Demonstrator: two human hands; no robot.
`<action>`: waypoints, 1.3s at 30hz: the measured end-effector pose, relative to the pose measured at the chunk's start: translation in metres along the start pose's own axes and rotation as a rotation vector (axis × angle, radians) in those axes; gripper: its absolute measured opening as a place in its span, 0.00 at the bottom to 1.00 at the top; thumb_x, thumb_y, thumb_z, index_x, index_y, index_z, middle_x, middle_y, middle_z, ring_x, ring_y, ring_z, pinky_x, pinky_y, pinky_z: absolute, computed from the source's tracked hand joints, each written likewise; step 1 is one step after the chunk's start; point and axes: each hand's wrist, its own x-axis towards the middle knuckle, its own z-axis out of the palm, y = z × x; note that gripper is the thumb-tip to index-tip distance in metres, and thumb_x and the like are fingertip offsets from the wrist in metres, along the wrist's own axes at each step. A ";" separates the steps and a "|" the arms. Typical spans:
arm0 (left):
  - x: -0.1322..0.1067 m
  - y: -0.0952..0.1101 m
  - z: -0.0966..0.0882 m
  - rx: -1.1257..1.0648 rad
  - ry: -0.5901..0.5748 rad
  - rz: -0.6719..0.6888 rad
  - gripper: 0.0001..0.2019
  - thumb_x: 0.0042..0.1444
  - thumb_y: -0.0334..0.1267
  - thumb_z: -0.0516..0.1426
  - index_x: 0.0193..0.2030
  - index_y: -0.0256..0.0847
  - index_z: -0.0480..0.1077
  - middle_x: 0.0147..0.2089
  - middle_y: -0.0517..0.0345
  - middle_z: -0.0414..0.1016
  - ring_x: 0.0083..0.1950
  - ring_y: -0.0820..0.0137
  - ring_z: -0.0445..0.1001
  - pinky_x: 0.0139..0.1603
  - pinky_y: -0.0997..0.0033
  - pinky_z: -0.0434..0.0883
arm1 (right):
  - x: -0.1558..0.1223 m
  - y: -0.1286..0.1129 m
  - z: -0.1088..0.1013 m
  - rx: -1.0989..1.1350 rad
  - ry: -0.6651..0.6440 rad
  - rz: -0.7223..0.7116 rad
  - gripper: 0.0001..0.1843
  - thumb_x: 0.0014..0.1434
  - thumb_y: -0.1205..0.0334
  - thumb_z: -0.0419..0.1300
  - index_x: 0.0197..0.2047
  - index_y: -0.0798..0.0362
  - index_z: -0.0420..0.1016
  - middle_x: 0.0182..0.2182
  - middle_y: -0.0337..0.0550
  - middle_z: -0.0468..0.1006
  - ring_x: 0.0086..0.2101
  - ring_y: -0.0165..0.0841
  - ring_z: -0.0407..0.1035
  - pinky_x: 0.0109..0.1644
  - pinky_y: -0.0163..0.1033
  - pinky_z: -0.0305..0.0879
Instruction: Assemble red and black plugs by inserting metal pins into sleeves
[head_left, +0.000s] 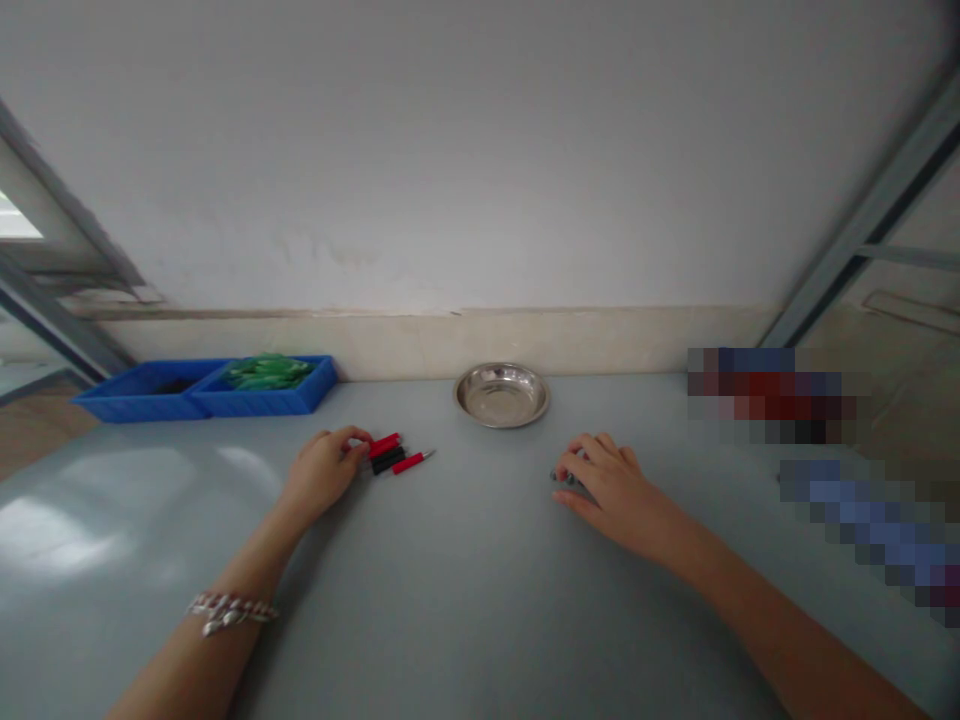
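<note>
My left hand (pixel 326 468) rests on the grey table (pixel 465 580), its fingertips touching a small cluster of red and black parts (pixel 388 453). A red piece with a thin metal tip (pixel 411 461) lies just right of them. My right hand (pixel 611 485) lies palm down further right, its curled fingers covering a small dark object (pixel 564 477) that is mostly hidden. A round steel bowl (pixel 501 394) stands empty at the back, between the two hands. A beaded bracelet (pixel 229 610) is on my left wrist.
Two blue plastic bins stand at the back left; one (pixel 262 390) holds green pieces, the other (pixel 139 392) looks nearly empty. A pale wall rises behind the table. Blurred, pixelated shapes (pixel 780 395) sit at the right edge.
</note>
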 end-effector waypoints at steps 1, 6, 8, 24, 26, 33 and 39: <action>0.000 0.000 -0.001 -0.001 -0.002 -0.004 0.16 0.54 0.40 0.45 0.43 0.43 0.70 0.33 0.54 0.71 0.38 0.64 0.71 0.41 0.67 0.66 | 0.000 -0.001 0.000 0.002 0.009 -0.003 0.05 0.56 0.62 0.57 0.36 0.52 0.70 0.39 0.45 0.68 0.42 0.37 0.60 0.43 0.42 0.58; 0.000 0.001 -0.002 0.001 -0.012 -0.014 0.16 0.54 0.39 0.45 0.42 0.44 0.71 0.32 0.54 0.72 0.39 0.63 0.71 0.40 0.66 0.66 | 0.000 -0.001 0.000 0.023 0.014 0.002 0.05 0.56 0.62 0.56 0.37 0.52 0.70 0.39 0.45 0.68 0.42 0.37 0.60 0.44 0.42 0.58; 0.000 0.001 -0.002 0.002 -0.016 -0.015 0.16 0.54 0.39 0.45 0.42 0.44 0.71 0.32 0.54 0.72 0.38 0.63 0.71 0.40 0.66 0.66 | 0.000 -0.001 0.001 0.037 0.000 0.006 0.05 0.56 0.62 0.56 0.37 0.52 0.70 0.39 0.45 0.68 0.42 0.38 0.60 0.45 0.43 0.57; -0.024 0.035 -0.019 0.055 0.061 0.030 0.13 0.57 0.42 0.47 0.42 0.45 0.69 0.41 0.54 0.70 0.43 0.62 0.69 0.43 0.61 0.62 | 0.000 -0.003 0.004 0.032 0.014 -0.005 0.05 0.56 0.62 0.56 0.37 0.52 0.70 0.39 0.45 0.68 0.42 0.38 0.60 0.45 0.43 0.58; -0.029 0.043 -0.021 0.073 0.055 0.067 0.12 0.57 0.43 0.47 0.39 0.45 0.69 0.40 0.55 0.71 0.42 0.61 0.70 0.41 0.61 0.61 | 0.000 -0.003 0.004 0.029 0.023 -0.008 0.05 0.56 0.63 0.56 0.37 0.52 0.70 0.39 0.45 0.68 0.42 0.37 0.61 0.45 0.43 0.58; -0.036 0.054 -0.024 0.098 -0.029 0.168 0.11 0.55 0.42 0.49 0.37 0.45 0.70 0.40 0.55 0.73 0.40 0.61 0.72 0.38 0.65 0.61 | 0.000 -0.002 0.005 0.054 0.034 -0.017 0.05 0.57 0.63 0.56 0.38 0.52 0.70 0.40 0.45 0.68 0.42 0.37 0.60 0.45 0.43 0.57; -0.037 0.054 -0.023 0.114 -0.065 0.200 0.09 0.53 0.41 0.51 0.37 0.45 0.70 0.40 0.56 0.75 0.40 0.62 0.72 0.38 0.67 0.62 | 0.001 -0.003 0.004 0.040 0.057 -0.009 0.05 0.56 0.63 0.56 0.38 0.52 0.70 0.40 0.45 0.68 0.42 0.37 0.60 0.45 0.42 0.57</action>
